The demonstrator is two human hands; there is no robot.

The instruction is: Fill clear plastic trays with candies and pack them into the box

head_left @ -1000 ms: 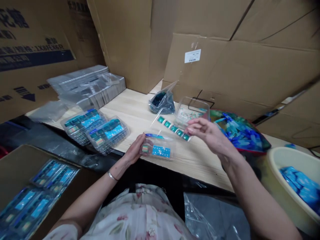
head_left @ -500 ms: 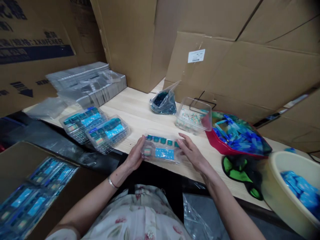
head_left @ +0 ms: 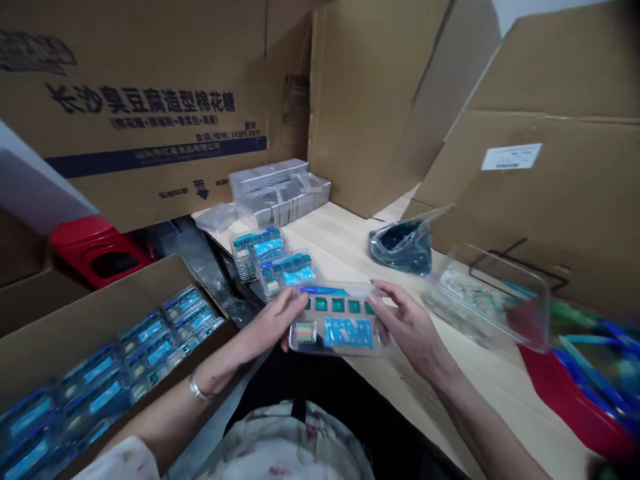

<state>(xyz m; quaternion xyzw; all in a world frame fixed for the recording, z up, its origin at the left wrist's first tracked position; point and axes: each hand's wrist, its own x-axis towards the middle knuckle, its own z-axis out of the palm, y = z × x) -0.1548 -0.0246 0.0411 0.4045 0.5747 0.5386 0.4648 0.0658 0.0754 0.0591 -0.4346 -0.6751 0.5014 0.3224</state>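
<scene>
Between my two hands is a clear plastic candy box (head_left: 338,327), tilted up near the table's front edge. In it show a row of teal squares, a blue spotted packet, a striped piece and a blue strip along the top. My left hand (head_left: 280,319) grips its left end, and my right hand (head_left: 400,317) grips its right end, thumb on the front. Just beyond my left hand stand two stacks of similar filled boxes, a nearer stack (head_left: 289,272) and a farther stack (head_left: 257,250).
At left, a carton (head_left: 165,280) holds rows of filled boxes beside a red plastic object (head_left: 103,250). Empty clear trays (head_left: 285,197) are stacked behind. A bag of dark teal pieces (head_left: 403,247), a clear tub (head_left: 493,293) and a red basin (head_left: 570,400) stand rightward.
My view has swung left, bringing more of the carton into sight. Both hands have lifted the box and tilted it toward me; a blue strip now shows along its top.
</scene>
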